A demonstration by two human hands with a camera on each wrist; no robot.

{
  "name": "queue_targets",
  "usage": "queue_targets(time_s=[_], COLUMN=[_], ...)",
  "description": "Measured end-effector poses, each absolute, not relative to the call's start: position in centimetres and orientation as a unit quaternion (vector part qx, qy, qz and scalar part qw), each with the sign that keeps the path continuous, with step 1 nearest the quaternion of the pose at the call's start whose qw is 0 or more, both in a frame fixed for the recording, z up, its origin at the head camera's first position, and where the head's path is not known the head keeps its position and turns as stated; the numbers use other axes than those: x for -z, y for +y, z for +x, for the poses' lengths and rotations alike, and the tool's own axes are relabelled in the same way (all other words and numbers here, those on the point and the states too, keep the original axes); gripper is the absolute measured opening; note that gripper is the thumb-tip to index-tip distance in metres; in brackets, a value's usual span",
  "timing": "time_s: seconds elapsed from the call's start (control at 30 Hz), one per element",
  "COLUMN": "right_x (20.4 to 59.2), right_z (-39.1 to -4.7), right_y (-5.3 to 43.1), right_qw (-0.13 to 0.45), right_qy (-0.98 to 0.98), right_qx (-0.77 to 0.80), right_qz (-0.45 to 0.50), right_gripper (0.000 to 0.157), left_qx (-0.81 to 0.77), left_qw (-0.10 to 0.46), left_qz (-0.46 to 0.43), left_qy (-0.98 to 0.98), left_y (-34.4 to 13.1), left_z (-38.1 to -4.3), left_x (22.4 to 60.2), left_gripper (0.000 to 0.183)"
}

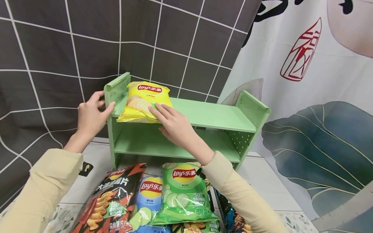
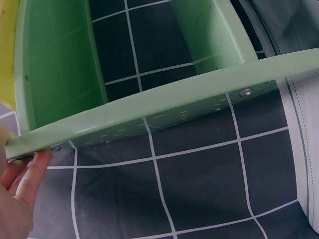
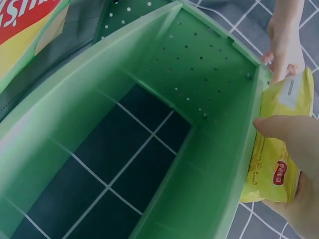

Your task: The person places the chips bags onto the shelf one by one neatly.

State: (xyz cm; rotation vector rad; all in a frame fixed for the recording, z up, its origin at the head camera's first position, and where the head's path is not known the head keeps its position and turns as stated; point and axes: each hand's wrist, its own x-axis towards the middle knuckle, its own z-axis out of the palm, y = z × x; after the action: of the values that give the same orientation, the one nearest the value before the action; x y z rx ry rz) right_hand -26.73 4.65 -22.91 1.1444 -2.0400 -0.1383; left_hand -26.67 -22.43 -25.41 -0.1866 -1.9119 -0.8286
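A yellow Lay's bag of potato chips (image 1: 145,100) leans back at the left end of the top board of a green shelf (image 1: 209,113). My right hand (image 1: 177,126) lies over the bag's lower right part, fingers across its front and thumb at its lower edge. Up close in the right wrist view, the thumb crosses the underside of the yellow bag (image 3: 269,172), its tip near the board's edge. My left hand (image 1: 91,116) grips the shelf's left side panel, thumb at the front edge. Its fingers (image 2: 35,177) press the panel's outer face in the left wrist view.
Before the shelf lie a black-and-red chip bag (image 1: 112,200), a blue Lay's bag (image 1: 150,197), a green Lay's bag (image 1: 185,194) and more dark bags partly under my right sleeve. A dark grid-patterned cloth (image 1: 96,42) hangs behind, with a white printed cloth (image 1: 271,58) at right.
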Motion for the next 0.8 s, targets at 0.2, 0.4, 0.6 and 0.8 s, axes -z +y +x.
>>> queue_targets(time_s=[0.2, 0.4, 0.6, 0.8], right_x=[23.21, 23.14, 23.05, 22.81], right_z=[-27.18, -27.14, -27.04, -26.8], right_y=[4.22, 4.05, 4.06, 3.92], right_qw=[0.382, 0.366, 0.395, 0.434], right_qy=[-0.811, -0.819, -0.799, -0.787], right_qx=[0.074, 0.06, 0.035, 0.038], right_qz=[0.436, 0.438, 0.452, 0.437], right_gripper=[0.046, 0.021, 0.021, 0.027], left_qx=[0.343, 0.348, 0.347, 0.349], left_qw=[0.501, 0.499, 0.499, 0.497], left_qz=[-0.079, -0.074, -0.077, -0.078], left_qy=[-0.791, -0.79, -0.79, -0.791], left_y=[-22.44, -22.47, -22.53, -22.57], left_z=[-26.71, -26.65, -26.67, -26.73], left_x=[25.38, 25.44, 25.53, 25.48], left_gripper=[0.036, 0.036, 0.036, 0.036])
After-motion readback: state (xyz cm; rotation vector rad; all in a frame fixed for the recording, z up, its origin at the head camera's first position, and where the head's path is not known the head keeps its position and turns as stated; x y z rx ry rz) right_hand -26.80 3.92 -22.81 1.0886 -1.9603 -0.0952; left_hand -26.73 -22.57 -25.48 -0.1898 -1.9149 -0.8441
